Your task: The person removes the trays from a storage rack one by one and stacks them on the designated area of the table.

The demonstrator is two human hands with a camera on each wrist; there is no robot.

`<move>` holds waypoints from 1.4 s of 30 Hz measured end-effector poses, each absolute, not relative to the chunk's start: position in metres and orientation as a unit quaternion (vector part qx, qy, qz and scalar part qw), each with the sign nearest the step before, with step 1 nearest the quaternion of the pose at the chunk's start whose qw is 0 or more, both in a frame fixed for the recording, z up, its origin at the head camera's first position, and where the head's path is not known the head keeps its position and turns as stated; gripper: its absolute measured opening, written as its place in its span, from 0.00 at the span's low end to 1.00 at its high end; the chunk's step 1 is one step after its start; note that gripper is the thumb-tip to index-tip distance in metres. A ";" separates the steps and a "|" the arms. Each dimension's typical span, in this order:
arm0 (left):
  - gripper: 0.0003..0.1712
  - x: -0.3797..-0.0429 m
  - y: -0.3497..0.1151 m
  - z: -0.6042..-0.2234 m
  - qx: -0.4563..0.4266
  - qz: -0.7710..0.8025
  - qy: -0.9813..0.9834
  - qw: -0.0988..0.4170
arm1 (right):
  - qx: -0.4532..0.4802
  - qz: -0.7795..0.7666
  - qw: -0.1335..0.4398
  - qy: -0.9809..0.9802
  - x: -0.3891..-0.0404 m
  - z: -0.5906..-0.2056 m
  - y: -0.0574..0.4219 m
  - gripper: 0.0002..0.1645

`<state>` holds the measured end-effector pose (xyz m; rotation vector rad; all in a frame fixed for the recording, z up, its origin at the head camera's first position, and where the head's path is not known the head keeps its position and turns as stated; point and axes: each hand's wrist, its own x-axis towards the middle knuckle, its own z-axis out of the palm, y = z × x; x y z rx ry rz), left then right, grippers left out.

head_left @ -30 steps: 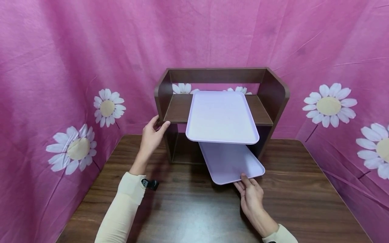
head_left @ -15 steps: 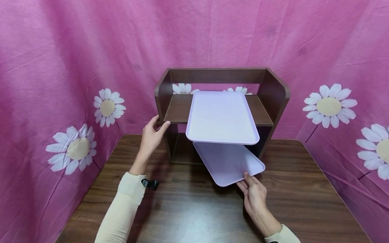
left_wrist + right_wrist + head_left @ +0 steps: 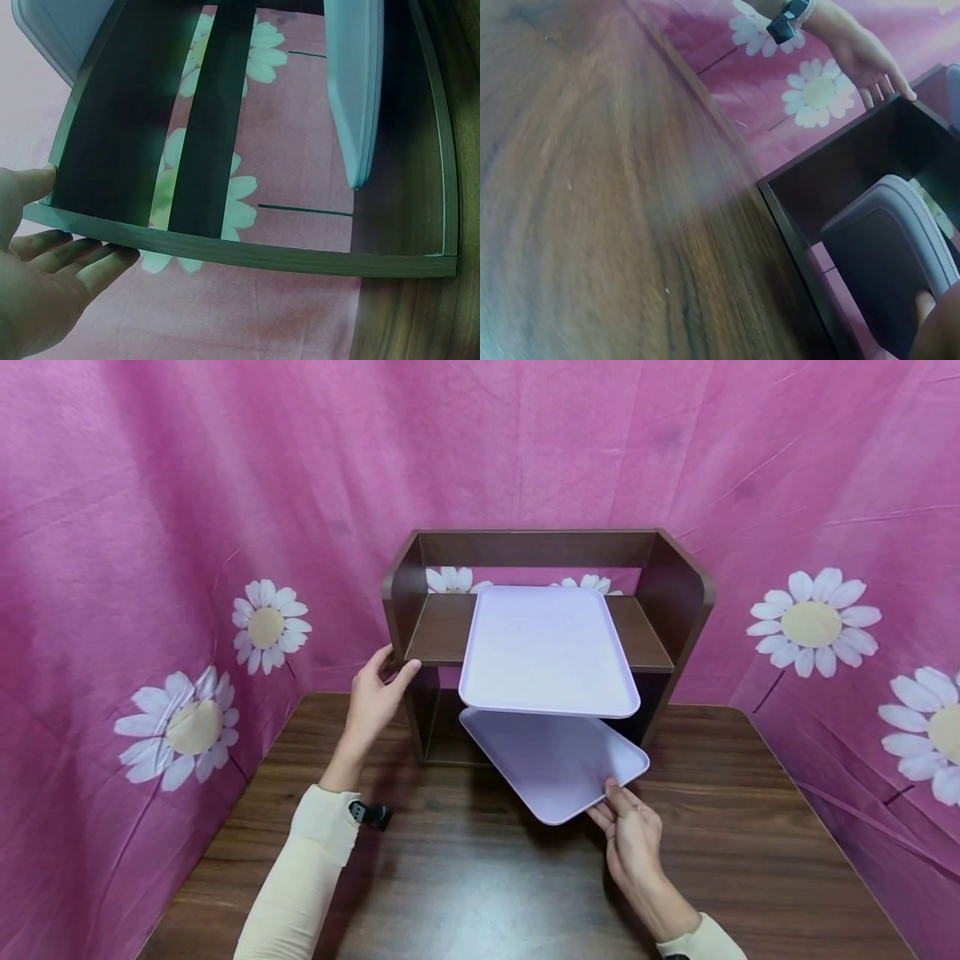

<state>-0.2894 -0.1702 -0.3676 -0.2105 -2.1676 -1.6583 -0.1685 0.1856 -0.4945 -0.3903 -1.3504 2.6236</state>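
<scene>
A dark brown wooden shelf unit point(image 3: 435, 635) stands at the back of the table. At its left side panel is my left hand point(image 3: 375, 693), thumb at the front edge and fingers along the outer face point(image 3: 52, 277). One light purple tray point(image 3: 547, 647) lies on the upper board and juts out over its front. Below it, a second purple tray point(image 3: 558, 768) sticks out of the lower compartment at an angle, its rear part hidden. My right hand point(image 3: 633, 839) pinches this lower tray by its front right edge, thumb on top and fingers underneath.
The wood-grain table point(image 3: 465, 877) extends in front of the shelf and to both sides. A pink cloth point(image 3: 525, 443) with large daisies hangs behind and around it. A dark band point(image 3: 370, 815) sits on the left wrist.
The lower tray has turned, its left rear corner swinging out to the left and its front corner coming nearer. My right hand moved slightly right with it. The left hand stayed put.
</scene>
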 end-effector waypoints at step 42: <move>0.29 -0.289 -0.170 -0.367 -0.075 -0.598 -0.774 0.194 | -0.001 0.890 0.045 -0.454 -0.186 -0.459 0.229 0.20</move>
